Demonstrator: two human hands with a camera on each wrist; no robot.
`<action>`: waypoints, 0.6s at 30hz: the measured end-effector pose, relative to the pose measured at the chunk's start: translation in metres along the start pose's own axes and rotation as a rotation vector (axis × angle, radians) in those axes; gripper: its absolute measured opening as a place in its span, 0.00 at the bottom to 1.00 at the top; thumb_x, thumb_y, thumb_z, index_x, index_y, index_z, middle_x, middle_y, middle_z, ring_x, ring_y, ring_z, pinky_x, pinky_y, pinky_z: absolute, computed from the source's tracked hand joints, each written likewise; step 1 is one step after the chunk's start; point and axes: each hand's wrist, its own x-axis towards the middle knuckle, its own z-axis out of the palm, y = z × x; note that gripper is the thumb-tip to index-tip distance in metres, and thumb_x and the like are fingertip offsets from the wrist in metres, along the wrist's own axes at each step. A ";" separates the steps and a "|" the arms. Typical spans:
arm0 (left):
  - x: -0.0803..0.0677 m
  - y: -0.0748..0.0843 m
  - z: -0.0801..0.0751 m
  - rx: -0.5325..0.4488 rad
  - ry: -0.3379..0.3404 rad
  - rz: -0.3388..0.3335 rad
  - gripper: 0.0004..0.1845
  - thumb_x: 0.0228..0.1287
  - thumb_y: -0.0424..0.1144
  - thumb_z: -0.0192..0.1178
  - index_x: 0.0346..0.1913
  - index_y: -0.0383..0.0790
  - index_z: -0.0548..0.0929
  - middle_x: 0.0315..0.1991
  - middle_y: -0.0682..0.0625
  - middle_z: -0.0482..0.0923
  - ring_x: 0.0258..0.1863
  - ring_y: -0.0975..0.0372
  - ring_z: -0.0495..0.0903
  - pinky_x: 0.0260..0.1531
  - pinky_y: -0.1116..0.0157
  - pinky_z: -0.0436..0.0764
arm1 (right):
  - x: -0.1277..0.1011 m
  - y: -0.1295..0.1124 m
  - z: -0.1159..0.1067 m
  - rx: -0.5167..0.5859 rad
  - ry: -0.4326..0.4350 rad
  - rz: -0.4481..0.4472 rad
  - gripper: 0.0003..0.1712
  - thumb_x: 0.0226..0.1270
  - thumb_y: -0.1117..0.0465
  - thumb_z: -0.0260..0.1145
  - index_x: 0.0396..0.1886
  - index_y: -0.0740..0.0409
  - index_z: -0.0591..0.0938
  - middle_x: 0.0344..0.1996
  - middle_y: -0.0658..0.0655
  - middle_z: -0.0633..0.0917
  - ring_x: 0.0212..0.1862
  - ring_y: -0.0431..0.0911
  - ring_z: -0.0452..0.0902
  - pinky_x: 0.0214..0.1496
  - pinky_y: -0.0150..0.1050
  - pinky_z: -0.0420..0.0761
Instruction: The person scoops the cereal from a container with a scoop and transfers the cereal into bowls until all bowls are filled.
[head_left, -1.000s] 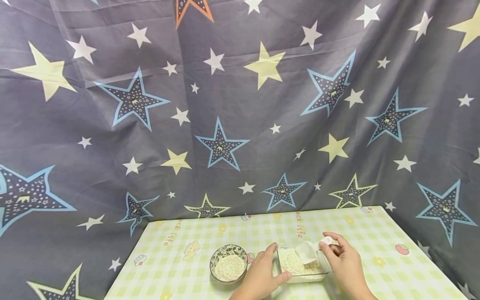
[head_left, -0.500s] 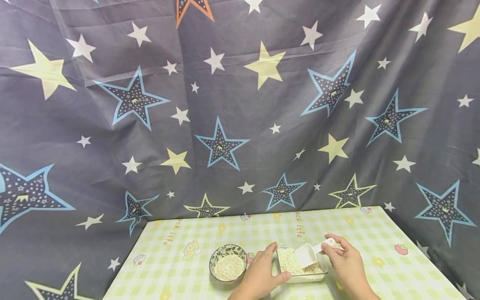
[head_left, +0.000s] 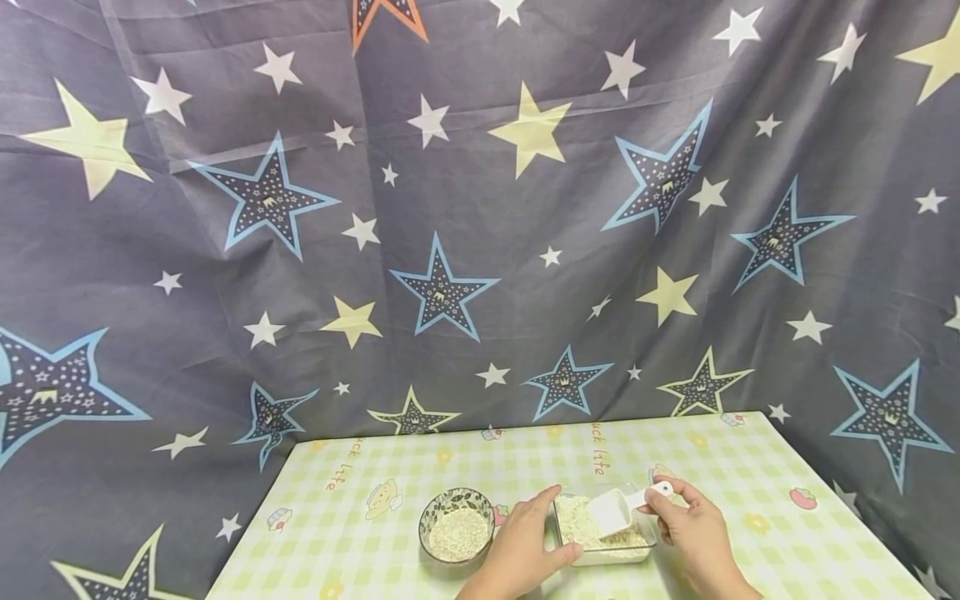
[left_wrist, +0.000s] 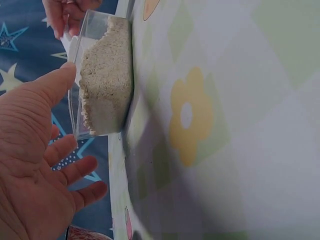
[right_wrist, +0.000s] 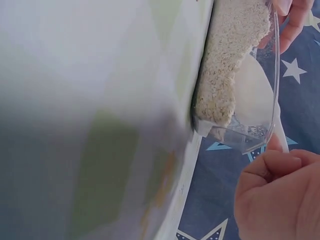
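Right hand fingers pinch a scoop dipping into grain in the tub; left hand, fingers relaxed, steadies it. Next, probably lift it level.

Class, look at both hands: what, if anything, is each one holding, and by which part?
The right hand pinches the white scoop by its handle end. The left hand holds nothing; its thumb rests against the side wall of the clear container of grain.

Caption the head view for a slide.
Right hand dips a white scoop into a clear box of grain; left hand steadies it.
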 end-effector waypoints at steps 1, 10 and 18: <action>0.000 0.000 0.000 -0.002 0.000 -0.001 0.49 0.63 0.63 0.74 0.82 0.48 0.67 0.73 0.44 0.79 0.70 0.43 0.78 0.62 0.34 0.81 | 0.000 0.000 0.000 0.001 0.000 0.009 0.29 0.77 0.60 0.70 0.72 0.66 0.75 0.24 0.46 0.91 0.21 0.36 0.70 0.25 0.28 0.71; 0.001 0.001 0.000 -0.006 -0.004 -0.013 0.49 0.63 0.63 0.74 0.82 0.50 0.67 0.72 0.43 0.79 0.69 0.43 0.78 0.62 0.34 0.82 | -0.004 0.003 0.000 0.015 -0.019 0.016 0.33 0.79 0.59 0.69 0.76 0.65 0.71 0.25 0.45 0.92 0.22 0.35 0.69 0.26 0.28 0.72; 0.003 0.000 0.000 -0.001 -0.008 -0.024 0.49 0.62 0.63 0.74 0.82 0.51 0.68 0.71 0.44 0.80 0.68 0.44 0.79 0.63 0.36 0.82 | -0.007 0.007 0.010 -0.005 -0.007 -0.009 0.31 0.77 0.59 0.71 0.74 0.63 0.74 0.27 0.48 0.93 0.17 0.35 0.63 0.21 0.28 0.66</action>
